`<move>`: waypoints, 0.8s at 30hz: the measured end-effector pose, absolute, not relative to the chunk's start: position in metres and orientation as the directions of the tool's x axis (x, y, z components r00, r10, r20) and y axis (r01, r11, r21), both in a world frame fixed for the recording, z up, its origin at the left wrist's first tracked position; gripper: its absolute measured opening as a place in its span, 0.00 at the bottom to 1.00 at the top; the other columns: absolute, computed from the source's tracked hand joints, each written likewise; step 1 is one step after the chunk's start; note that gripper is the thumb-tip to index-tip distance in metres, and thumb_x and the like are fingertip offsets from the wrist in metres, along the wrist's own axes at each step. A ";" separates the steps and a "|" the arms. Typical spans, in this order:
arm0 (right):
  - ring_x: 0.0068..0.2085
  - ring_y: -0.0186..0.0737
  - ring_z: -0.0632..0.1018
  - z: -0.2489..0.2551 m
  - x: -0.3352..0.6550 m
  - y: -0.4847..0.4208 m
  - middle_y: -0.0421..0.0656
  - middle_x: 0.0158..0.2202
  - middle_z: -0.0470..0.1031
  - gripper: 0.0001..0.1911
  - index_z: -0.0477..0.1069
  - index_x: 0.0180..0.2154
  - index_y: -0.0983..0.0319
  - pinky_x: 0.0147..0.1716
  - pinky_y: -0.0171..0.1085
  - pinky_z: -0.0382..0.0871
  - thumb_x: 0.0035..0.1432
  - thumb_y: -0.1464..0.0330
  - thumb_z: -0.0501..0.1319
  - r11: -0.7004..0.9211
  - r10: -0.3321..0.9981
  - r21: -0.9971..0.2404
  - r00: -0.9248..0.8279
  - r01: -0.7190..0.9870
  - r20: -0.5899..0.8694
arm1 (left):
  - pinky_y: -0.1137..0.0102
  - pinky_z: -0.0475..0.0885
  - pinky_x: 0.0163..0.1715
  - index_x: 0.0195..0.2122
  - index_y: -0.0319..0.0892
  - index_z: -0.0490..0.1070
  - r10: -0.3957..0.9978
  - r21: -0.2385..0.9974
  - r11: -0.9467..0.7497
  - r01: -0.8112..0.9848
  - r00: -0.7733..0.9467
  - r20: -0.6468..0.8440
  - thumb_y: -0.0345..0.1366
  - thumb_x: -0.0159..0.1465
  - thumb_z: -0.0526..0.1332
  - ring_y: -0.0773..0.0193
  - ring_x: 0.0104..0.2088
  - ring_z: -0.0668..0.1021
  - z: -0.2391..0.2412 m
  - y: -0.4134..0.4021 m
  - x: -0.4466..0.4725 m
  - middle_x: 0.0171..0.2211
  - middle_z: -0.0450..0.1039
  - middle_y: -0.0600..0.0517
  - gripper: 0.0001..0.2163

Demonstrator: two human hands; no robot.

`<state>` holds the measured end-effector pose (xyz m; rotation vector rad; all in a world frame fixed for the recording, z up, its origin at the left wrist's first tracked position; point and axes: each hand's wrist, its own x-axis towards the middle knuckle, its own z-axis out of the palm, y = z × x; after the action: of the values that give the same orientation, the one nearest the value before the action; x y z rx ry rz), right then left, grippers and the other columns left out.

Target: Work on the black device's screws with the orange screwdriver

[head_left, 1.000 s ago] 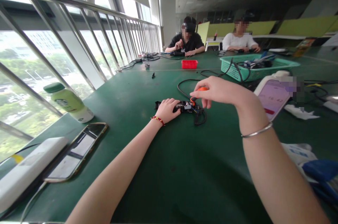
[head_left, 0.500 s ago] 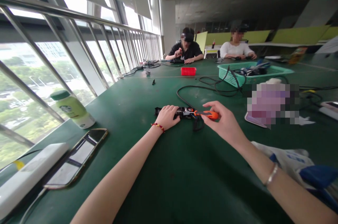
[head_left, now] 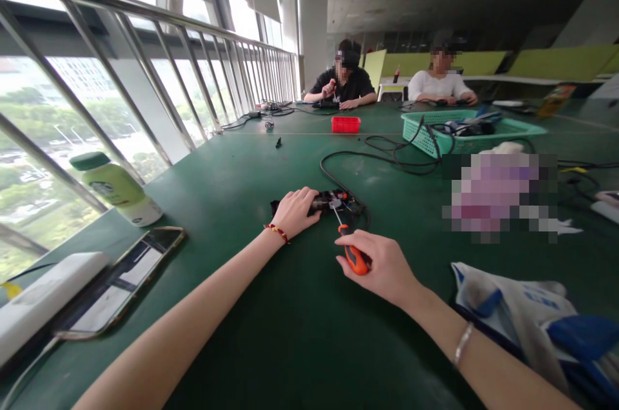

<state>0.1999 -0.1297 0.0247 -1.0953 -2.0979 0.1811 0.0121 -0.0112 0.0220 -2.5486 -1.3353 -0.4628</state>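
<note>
My left hand (head_left: 298, 213) is closed over the left part of a black corded device (head_left: 320, 204), pressing it against the green table. The device's right part is uncovered, with a silvery metal piece and small coloured wires showing; its exact kind I cannot tell. In my right hand (head_left: 382, 262) is an orange and black screwdriver (head_left: 356, 260), gripped by its handle between thumb and fingers. Its shaft slants up and left, and the tip is at the metal piece in the device. A black cable (head_left: 333, 181) runs from the device's right end.
On the left are a bottle (head_left: 116, 187), a phone (head_left: 128, 284) and a white power strip (head_left: 48, 300). Farther off stand a red basket (head_left: 345, 125) and a teal basket (head_left: 418, 133). Cloth gloves (head_left: 527, 313) lie right. Two people (head_left: 344, 84) sit across the table.
My right hand has moved down and left, swinging the screwdriver from nearly level to a steep slant with its handle toward me. My left hand stays on the device. The view has shifted slightly.
</note>
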 end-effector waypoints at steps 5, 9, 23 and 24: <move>0.30 0.35 0.74 0.025 0.199 -0.131 0.42 0.34 0.74 0.11 0.71 0.40 0.62 0.32 0.35 0.68 0.54 0.68 0.59 0.651 0.739 -0.386 -0.431 0.653 0.517 | 0.68 0.68 0.39 0.52 0.39 0.60 0.855 -0.022 -0.425 0.905 0.409 0.318 0.41 0.62 0.56 0.59 0.41 0.75 0.028 -0.027 0.003 0.44 0.69 0.48 0.19; 0.30 0.33 0.74 0.028 0.200 -0.133 0.41 0.33 0.75 0.11 0.72 0.41 0.61 0.32 0.33 0.67 0.56 0.68 0.57 0.671 0.736 -0.421 -0.479 0.611 0.479 | 0.69 0.69 0.37 0.48 0.40 0.65 0.912 -0.049 -0.316 0.948 0.317 0.260 0.43 0.64 0.53 0.59 0.41 0.75 0.033 -0.037 -0.021 0.43 0.68 0.48 0.15; 0.31 0.34 0.77 0.031 0.219 -0.126 0.42 0.35 0.79 0.09 0.73 0.39 0.62 0.35 0.36 0.71 0.56 0.69 0.57 0.667 0.729 -0.419 -0.424 0.616 0.537 | 0.63 0.67 0.33 0.48 0.43 0.65 0.820 -0.065 0.299 0.952 -0.221 0.528 0.39 0.63 0.51 0.51 0.40 0.74 0.055 -0.027 -0.118 0.47 0.65 0.43 0.14; 0.32 0.35 0.77 0.030 0.220 -0.126 0.42 0.35 0.79 0.09 0.73 0.39 0.62 0.35 0.37 0.71 0.56 0.69 0.57 0.663 0.732 -0.420 -0.420 0.620 0.536 | 0.63 0.67 0.34 0.48 0.42 0.65 0.806 -0.077 0.292 0.953 -0.202 0.556 0.37 0.63 0.51 0.51 0.41 0.74 0.054 -0.027 -0.120 0.47 0.65 0.43 0.14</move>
<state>0.2201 -0.1260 0.0302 -1.0402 -2.1651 0.2025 -0.1202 -0.0268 0.0543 -1.5669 -2.0676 -0.3897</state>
